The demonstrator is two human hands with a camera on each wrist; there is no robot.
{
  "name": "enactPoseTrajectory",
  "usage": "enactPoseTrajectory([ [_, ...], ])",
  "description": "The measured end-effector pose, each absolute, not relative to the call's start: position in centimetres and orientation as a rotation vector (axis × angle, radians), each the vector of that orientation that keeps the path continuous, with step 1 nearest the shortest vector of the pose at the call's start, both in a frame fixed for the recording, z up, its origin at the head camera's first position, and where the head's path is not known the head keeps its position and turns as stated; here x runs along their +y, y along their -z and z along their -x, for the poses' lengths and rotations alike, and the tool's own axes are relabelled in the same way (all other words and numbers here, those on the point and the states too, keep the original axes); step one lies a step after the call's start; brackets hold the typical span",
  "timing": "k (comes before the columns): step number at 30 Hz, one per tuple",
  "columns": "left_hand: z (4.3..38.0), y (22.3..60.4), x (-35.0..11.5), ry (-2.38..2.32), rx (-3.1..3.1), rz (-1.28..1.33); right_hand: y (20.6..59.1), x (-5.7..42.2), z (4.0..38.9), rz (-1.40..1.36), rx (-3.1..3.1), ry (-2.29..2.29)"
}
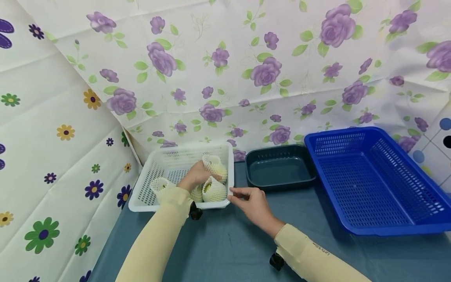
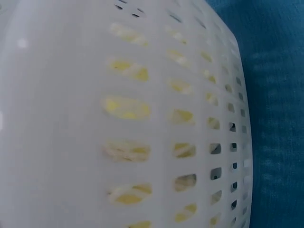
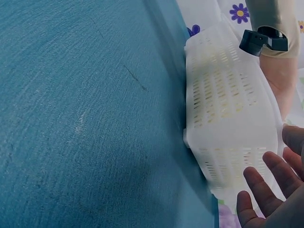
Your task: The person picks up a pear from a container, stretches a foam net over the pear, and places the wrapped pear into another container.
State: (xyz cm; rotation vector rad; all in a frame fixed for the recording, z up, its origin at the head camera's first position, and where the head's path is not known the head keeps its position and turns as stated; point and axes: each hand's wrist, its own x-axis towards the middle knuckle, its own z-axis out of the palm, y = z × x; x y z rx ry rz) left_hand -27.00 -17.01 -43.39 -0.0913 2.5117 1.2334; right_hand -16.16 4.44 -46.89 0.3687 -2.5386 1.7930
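A white perforated basket (image 1: 177, 150) holds several pale yellow fruits in white foam nets. Inside it, my left hand (image 1: 198, 174) grips the netted fruit (image 1: 215, 166) at the back right, one digit lying across its front. Another netted fruit (image 1: 214, 190) sits just in front, and one more (image 1: 162, 186) lies to the left, partly behind the sleeve. My right hand (image 1: 251, 203) pinches the basket's rim near the front right corner; the right wrist view shows the thumb (image 3: 292, 137) at the rim and the other fingers spread. Only the basket's slotted wall (image 2: 61, 118) fills the left wrist view.
A dark green tray (image 1: 282, 186) stands right of the white basket, against the flowered wall covering (image 1: 232, 94). Beside it is a large blue basket (image 1: 359, 188), its left rim close to the tray. All stand on a blue-green tabletop (image 1: 225, 250).
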Motion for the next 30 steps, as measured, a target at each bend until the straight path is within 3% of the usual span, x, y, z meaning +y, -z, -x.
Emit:
enactPoseTrajectory([
  [8,27.0,42.7,-17.4,-1.231,2.475,0.179,46.8,4.3,16.4,-0.389,-2.545,-1.787],
  [17,26.1,39.4,-17.8,-1.081,2.598,0.196,46.4,4.7,17.0,-0.474,-2.566,-1.708],
  [30,23.1,34.0,-16.5,-1.138,2.991,0.044,40.8,11.3,17.0,-0.339,-2.659,-1.343],
])
